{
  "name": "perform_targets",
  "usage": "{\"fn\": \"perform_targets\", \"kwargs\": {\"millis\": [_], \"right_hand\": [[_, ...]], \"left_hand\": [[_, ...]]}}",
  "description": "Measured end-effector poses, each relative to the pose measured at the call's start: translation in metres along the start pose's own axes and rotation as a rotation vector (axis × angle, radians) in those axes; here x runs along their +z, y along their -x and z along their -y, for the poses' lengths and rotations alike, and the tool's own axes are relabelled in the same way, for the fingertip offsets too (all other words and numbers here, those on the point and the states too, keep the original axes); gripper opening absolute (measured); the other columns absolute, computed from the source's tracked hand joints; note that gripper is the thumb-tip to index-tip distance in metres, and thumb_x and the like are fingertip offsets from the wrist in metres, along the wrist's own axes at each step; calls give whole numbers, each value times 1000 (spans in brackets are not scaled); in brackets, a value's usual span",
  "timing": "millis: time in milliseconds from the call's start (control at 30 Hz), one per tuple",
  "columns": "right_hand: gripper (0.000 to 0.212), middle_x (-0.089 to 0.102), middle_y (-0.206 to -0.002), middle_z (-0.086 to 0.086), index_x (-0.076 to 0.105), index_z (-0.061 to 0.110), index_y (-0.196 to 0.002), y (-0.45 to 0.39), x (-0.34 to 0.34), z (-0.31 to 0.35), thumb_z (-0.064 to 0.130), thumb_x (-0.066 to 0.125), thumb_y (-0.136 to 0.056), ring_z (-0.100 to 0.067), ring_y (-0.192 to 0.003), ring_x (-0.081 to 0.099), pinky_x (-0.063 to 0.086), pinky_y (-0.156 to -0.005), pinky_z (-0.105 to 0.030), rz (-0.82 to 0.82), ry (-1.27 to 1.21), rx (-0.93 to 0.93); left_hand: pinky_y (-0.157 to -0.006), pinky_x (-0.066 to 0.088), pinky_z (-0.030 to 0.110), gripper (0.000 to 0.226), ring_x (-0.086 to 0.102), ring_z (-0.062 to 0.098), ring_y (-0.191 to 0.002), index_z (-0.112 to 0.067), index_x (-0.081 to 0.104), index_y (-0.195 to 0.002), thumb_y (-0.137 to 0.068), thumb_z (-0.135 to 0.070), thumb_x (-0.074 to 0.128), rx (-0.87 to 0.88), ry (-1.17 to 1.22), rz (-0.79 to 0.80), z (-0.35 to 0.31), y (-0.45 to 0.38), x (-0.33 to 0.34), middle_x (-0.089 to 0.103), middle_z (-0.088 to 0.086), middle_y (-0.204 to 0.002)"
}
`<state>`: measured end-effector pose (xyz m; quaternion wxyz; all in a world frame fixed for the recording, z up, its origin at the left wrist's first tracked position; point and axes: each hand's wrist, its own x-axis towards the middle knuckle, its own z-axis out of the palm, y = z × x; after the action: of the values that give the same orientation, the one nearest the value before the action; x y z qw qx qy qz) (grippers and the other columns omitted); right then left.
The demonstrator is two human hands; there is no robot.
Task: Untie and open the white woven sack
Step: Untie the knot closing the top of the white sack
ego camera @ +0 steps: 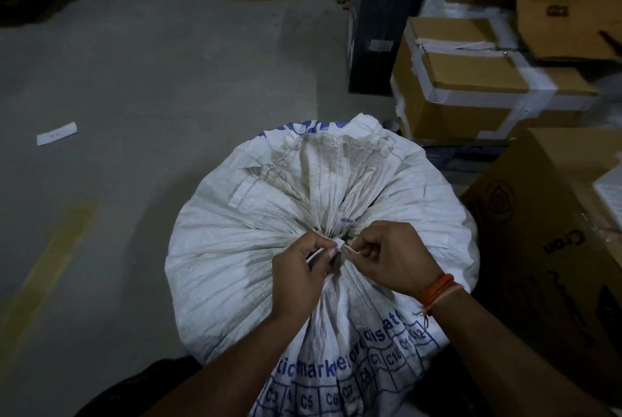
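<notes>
A large white woven sack [235, 248] with blue print stands upright on the floor in front of me, its mouth gathered into a tight bunch at the middle. A thin white tie [340, 245] wraps that bunch. My left hand [299, 278] pinches a white strip of the tie between thumb and forefinger, just left of the knot. My right hand [393, 258], with an orange thread band at the wrist, pinches the tie's other end right of the knot. The flattened sack top fans out beyond the knot.
Taped cardboard boxes [471, 87] and a black box [377, 23] stand at the right, close to the sack. A larger brown carton [545, 214] sits at the near right. Grey concrete floor [134, 80] spreads left, with a white paper scrap [56, 134] and a yellow painted line [50, 255].
</notes>
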<state>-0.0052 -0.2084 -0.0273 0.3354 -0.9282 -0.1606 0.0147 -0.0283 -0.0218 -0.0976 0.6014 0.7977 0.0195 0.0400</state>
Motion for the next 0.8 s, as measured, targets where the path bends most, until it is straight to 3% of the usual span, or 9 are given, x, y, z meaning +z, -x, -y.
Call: {"fn": "perform_targets", "kwargs": {"millis": [133, 267, 467, 633, 800], "right_hand": [[7, 67, -69, 5, 76, 17, -72, 0, -3, -2, 18, 80, -78, -8, -61, 61, 52, -60, -25, -6, 26, 4], [9, 68, -69, 1, 76, 15, -70, -6, 3, 3, 15, 79, -79, -12, -63, 61, 53, -62, -31, -17, 50, -2], [7, 69, -72, 1, 77, 15, -74, -10, 8, 3, 16, 79, -80, -12, -65, 62, 53, -63, -30, -12, 47, -5], [6, 68, -71, 4, 77, 19, -75, -7, 7, 2, 21, 79, -80, -8, -63, 61, 52, -61, -25, -10, 33, 6], [10, 68, -68, 5, 77, 20, -73, -2, 0, -2, 26, 82, -79, -7, -61, 61, 52, -59, -24, -17, 28, 13]], "left_hand": [[-67, 63, 26, 20, 74, 8, -68, -30, 75, -88, -97, -12, 73, -3, -3, -7, -2, 0, 0, 77, -11, -80], [-73, 66, 34, 19, 77, 9, -75, -28, 75, -89, -97, -11, 72, 8, -4, -5, -2, 1, 0, 79, -11, -85], [-82, 66, 33, 22, 77, 3, -87, -31, 76, -91, -96, -10, 72, 27, -37, -7, -3, 2, -2, 79, -18, -91], [-74, 67, 45, 18, 77, 9, -76, -30, 75, -91, -97, -13, 71, -5, -7, 9, -3, 2, -1, 79, -12, -86], [-72, 66, 44, 17, 76, 6, -72, -31, 74, -91, -98, -15, 72, 20, -48, 4, -5, 2, -2, 78, -15, -83]]}}
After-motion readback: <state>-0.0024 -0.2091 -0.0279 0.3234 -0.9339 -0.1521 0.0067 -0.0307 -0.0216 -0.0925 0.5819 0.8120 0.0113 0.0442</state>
